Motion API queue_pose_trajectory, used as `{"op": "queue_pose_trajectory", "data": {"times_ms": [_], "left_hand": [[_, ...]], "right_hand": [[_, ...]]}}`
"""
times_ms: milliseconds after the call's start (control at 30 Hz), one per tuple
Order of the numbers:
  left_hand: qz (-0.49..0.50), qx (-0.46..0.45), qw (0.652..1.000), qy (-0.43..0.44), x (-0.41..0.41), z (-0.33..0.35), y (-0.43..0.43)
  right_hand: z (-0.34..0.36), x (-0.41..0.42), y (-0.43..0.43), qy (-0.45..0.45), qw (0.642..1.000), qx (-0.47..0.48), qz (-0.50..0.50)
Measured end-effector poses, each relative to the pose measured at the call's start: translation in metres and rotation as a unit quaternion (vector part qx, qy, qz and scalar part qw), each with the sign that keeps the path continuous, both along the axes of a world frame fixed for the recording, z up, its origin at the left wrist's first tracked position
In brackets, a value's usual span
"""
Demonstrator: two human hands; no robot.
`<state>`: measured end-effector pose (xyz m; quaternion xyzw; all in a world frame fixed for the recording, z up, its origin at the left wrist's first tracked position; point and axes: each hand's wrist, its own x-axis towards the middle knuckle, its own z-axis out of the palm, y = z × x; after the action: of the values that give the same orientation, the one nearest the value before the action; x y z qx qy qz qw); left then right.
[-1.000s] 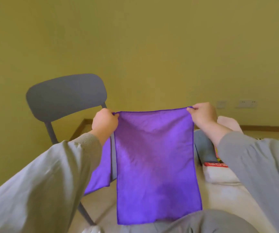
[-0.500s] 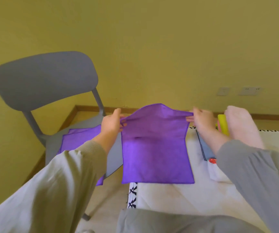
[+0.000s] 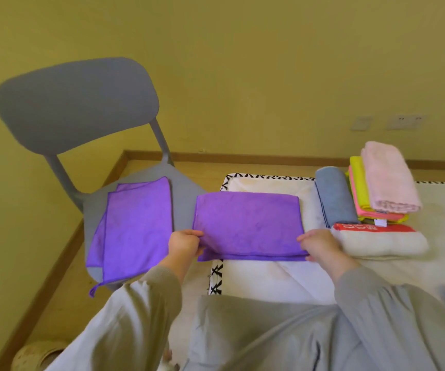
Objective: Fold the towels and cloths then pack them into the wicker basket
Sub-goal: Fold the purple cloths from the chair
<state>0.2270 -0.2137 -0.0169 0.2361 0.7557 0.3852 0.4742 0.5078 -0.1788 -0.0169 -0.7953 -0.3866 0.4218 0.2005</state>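
In the head view, mid-frame, our left hand and right hand each pinch a near corner of the folded purple cloth lying on the white bedding. Lower left, part of the wicker basket shows.

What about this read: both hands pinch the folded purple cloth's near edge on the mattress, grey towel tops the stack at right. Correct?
No. In the head view a pink towel tops the stack at right; the grey towel lies beside it. Left hand and right hand pinch the near edge of the folded purple cloth on the mattress.
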Motion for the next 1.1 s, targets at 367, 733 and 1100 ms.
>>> {"op": "queue_pose_trajectory", "data": {"times_ms": [367,733,1100], "left_hand": [[-0.021,0.027,0.997,0.065,-0.002,-0.021,-0.006],[-0.085,0.003,0.987,0.14,-0.002,-0.038,-0.019],[-0.297,0.11,0.8,0.51,0.038,-0.026,-0.012]], "right_hand": [[-0.002,-0.001,0.0,-0.124,0.99,0.044,0.05],[-0.001,0.0,-0.003,-0.205,0.973,-0.035,0.099],[0.005,-0.013,-0.008,-0.419,0.877,-0.021,0.233]]}}
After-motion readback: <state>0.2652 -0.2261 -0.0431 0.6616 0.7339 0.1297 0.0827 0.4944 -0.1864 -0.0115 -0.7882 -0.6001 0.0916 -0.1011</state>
